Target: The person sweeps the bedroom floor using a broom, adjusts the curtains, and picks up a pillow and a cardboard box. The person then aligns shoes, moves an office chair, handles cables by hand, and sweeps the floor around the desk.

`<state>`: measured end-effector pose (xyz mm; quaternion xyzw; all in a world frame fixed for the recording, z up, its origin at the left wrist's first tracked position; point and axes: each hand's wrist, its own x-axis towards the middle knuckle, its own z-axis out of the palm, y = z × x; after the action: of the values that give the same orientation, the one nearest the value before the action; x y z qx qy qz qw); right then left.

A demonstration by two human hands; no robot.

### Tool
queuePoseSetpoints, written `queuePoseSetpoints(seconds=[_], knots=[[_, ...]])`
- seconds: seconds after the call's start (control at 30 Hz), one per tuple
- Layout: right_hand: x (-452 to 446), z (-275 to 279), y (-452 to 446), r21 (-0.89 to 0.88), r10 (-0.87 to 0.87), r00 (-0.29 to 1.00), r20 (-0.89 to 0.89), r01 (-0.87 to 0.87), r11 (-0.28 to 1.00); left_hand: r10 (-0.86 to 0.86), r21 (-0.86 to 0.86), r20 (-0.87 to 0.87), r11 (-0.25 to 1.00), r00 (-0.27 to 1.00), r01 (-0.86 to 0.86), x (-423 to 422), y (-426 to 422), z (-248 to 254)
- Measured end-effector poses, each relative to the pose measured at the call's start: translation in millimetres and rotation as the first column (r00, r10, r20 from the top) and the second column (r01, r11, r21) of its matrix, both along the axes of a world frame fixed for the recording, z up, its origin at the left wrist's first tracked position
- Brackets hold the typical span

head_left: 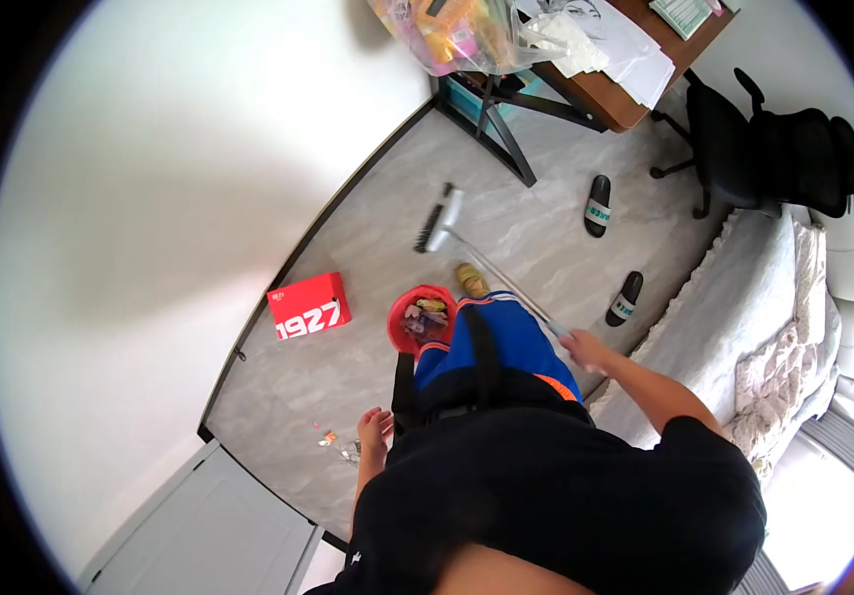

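My right hand (586, 351) is wrapped around the end of the long handle of a floor brush (494, 266). The brush head (444, 219) is grey-white with black bristles and is held out over the floor in front of my foot, slightly blurred. My left hand (375, 426) is at my left side, fingers apart, holding nothing. Below it on the floor is a small scatter of litter (329, 437). A red bin (396, 321) with crumpled trash inside stands against my leg, partly hidden by it.
A red shoe box (310, 306) lies near the left wall. Two black slippers (598, 206) are on the floor at right, beside the bed (690, 342). Ahead stand a desk (625, 111) with papers and a plastic bag (457, 35), and a black office chair (774, 149). A grey door (204, 526) is at lower left.
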<state>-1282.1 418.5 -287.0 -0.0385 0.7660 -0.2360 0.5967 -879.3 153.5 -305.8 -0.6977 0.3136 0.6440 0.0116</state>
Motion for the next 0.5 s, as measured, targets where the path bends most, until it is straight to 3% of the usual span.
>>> queuePoseSetpoints(seconds=[0.07,0.1,0.17,0.27,0.3,0.33,0.4,0.43,0.47,0.5], knots=[[-20.5,-50.7,-42.5,-0.102,0.349,0.909,-0.228,-0.379,0.92,-0.019,0.006,0.013,1.0,1.0,0.019,-4.0,7.4,-2.3],[-22.8,-118.1,-52.2,-0.118,0.44,0.784,-0.438,-0.536,0.836,-0.015,0.018,0.024,1.0,1.0,0.014,-4.2,10.8,-3.8],[-31.5,-136.3,-109.3,-0.023,0.462,0.739,-0.489,-0.541,0.841,0.026,0.041,0.041,0.999,0.999,-0.027,-4.1,15.7,-7.5],[-67.8,-170.0,-146.9,0.053,0.728,0.473,-0.496,-0.821,0.569,0.174,0.053,0.029,0.983,0.984,-0.175,-0.1,17.4,-5.1],[-82.0,-154.5,-146.3,0.076,0.75,0.472,-0.463,-0.822,0.564,0.236,0.007,0.032,0.972,0.971,-0.236,-3.2,18.8,-3.0],[-99.8,-130.8,-141.4,0.103,0.772,0.471,-0.426,-0.823,0.559,0.295,-0.035,0.032,0.955,0.955,-0.293,-8.4,22.1,-1.3],[-131.9,-149.5,-100.1,0.162,0.876,0.287,-0.388,-0.914,0.372,0.367,-0.079,0.047,0.928,0.929,-0.363,-17.3,27.4,0.4],[-141.5,-147.4,-73.3,0.157,0.851,0.303,-0.428,-0.903,0.4,0.393,-0.072,0.057,0.918,0.918,-0.389,-19.5,32.1,0.6],[-151.3,-155.3,-44.0,0.182,0.889,0.248,-0.385,-0.924,0.337,0.419,-0.066,0.064,0.908,0.906,-0.415,-23.1,35.8,-0.7],[-157.1,-150.8,-11.2,0.182,0.871,0.282,-0.404,-0.908,0.378,0.444,-0.062,0.067,0.896,0.894,-0.44,-28.0,39.4,-2.7]])
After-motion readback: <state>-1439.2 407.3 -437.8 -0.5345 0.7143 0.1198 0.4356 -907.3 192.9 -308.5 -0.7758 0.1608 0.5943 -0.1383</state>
